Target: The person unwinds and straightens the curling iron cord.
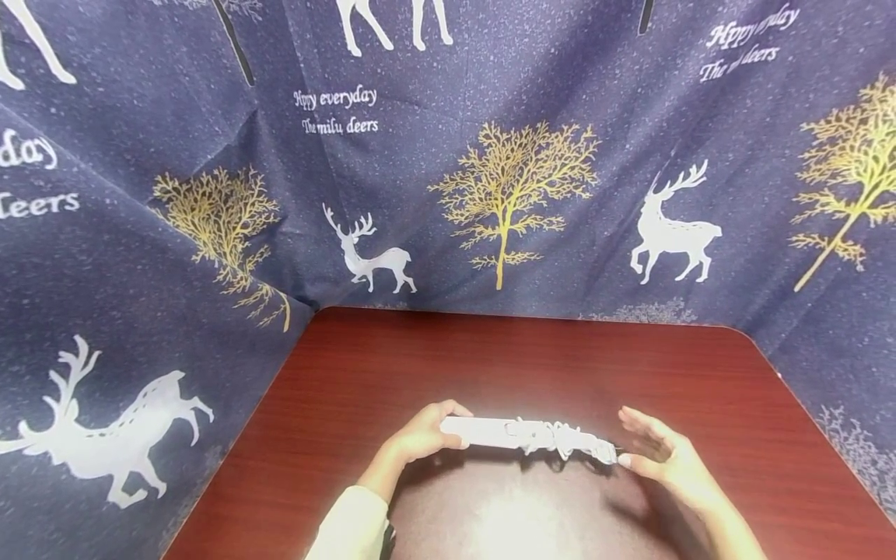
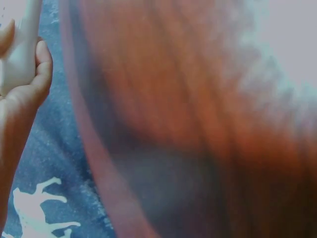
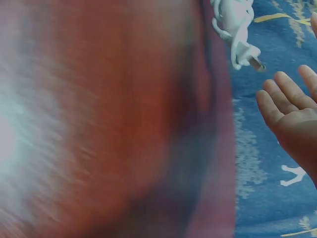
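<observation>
A long white power strip point(image 1: 483, 430), its white cord point(image 1: 560, 437) wound around the right part, is held up over the table. My left hand point(image 1: 425, 432) grips its bare left end, thumb on one side and fingers on the other; the left wrist view shows this hand point(image 2: 29, 91) around the smooth white body point(image 2: 22, 54). At the other end a plug point(image 3: 255, 62) with metal prongs sticks out of the cord bundle point(image 3: 235, 25). My right hand point(image 1: 661, 451) is just beyond the plug, fingers extended and spread from the thumb. In the right wrist view its fingers point(image 3: 282, 94) appear apart from the prongs.
A reddish-brown table point(image 1: 518, 358) with rounded far corners lies below the hands, with a bright glare near its front. Dark blue cloth point(image 1: 448, 179) printed with white deer and golden trees hangs behind and along the sides.
</observation>
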